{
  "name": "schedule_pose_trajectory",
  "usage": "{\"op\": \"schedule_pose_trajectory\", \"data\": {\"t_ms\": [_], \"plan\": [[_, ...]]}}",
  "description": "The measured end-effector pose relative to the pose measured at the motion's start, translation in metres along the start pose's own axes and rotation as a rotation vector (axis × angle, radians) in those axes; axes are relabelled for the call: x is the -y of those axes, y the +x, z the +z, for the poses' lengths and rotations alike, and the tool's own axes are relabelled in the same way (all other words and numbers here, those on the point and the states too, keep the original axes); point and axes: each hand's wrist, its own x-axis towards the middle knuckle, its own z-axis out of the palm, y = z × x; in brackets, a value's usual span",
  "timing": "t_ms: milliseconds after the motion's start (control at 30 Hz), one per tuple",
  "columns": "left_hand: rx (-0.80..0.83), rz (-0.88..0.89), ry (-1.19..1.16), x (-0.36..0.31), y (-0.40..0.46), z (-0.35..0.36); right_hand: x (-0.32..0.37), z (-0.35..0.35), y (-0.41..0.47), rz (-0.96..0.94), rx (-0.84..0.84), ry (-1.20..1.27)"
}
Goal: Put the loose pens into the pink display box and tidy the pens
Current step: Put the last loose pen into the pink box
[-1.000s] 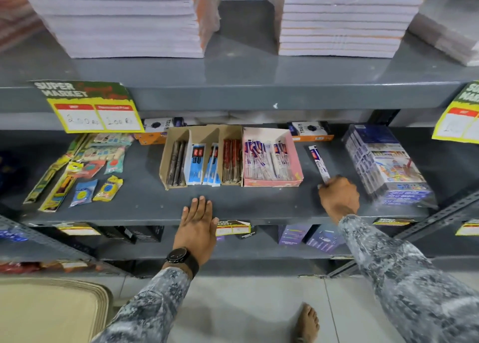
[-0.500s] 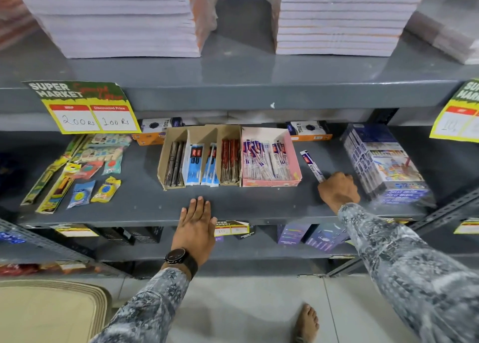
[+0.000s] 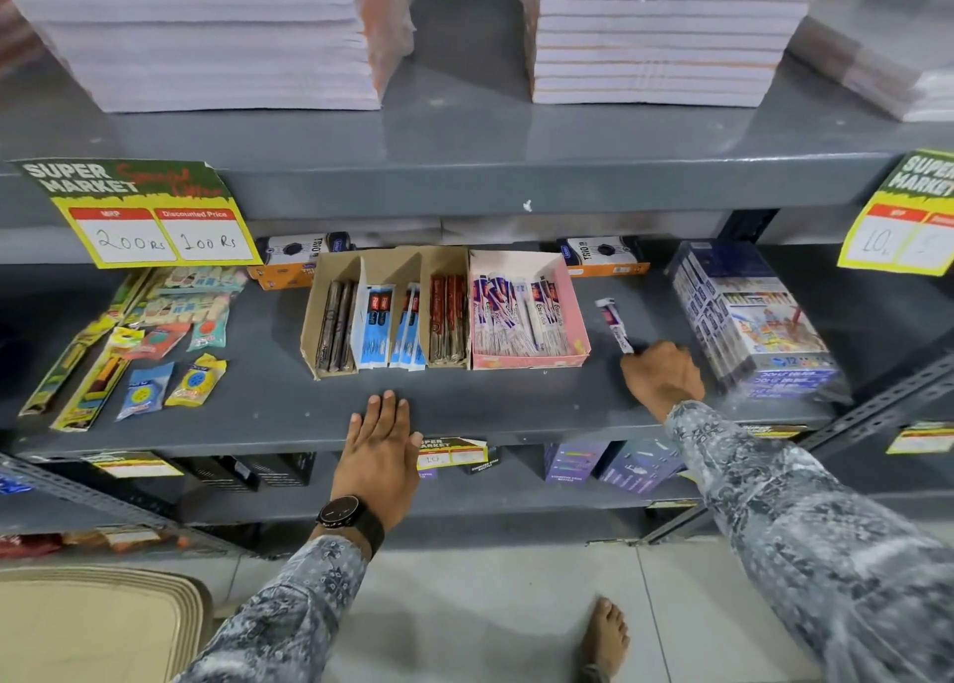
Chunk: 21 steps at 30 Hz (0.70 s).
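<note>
The pink display box [image 3: 577, 304] stands on the grey shelf [image 3: 464, 403] and holds several packaged pens [image 3: 508, 316] lying side by side. To its right, my right hand [image 3: 663, 378] grips the near end of one loose packaged pen [image 3: 613, 323], which tilts up and away toward the box. My left hand [image 3: 379, 447] rests flat on the shelf's front edge, fingers apart, holding nothing.
A brown cardboard box [image 3: 387, 311] with dark, blue and red pens adjoins the pink box on the left. A wrapped colour-pencil pack [image 3: 748, 321] stands to the right of my right hand. Toy and brush packets [image 3: 149, 336] lie at left. Stacked notebooks fill the upper shelf.
My right hand has lifted the loose pen off the shelf and swung its far end left, toward the pink box. My left hand has stayed put.
</note>
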Motion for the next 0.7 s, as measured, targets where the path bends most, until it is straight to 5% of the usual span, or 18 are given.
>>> {"op": "schedule_pose_trajectory", "data": {"t_ms": [133,233,333,433,700], "plan": [[0.055,-0.021,-0.008,-0.001,0.003,-0.003,0.003,-0.001,-0.016,0.053,-0.039,0.675],[0.085,-0.077,-0.183,-0.006,0.007,-0.021,0.021,-0.011,-0.045,-0.095,0.288,1.054],[0.049,-0.264,-0.775,-0.016,0.007,-0.052,0.036,-0.021,-0.072,-0.298,0.732,0.873],[0.155,-0.417,-1.469,-0.027,0.003,-0.077,0.041,-0.011,-0.080,-0.354,0.693,0.601],[0.117,-0.361,-1.513,-0.031,-0.006,-0.073,0.039,-0.001,-0.092,-0.372,0.618,0.524]]}}
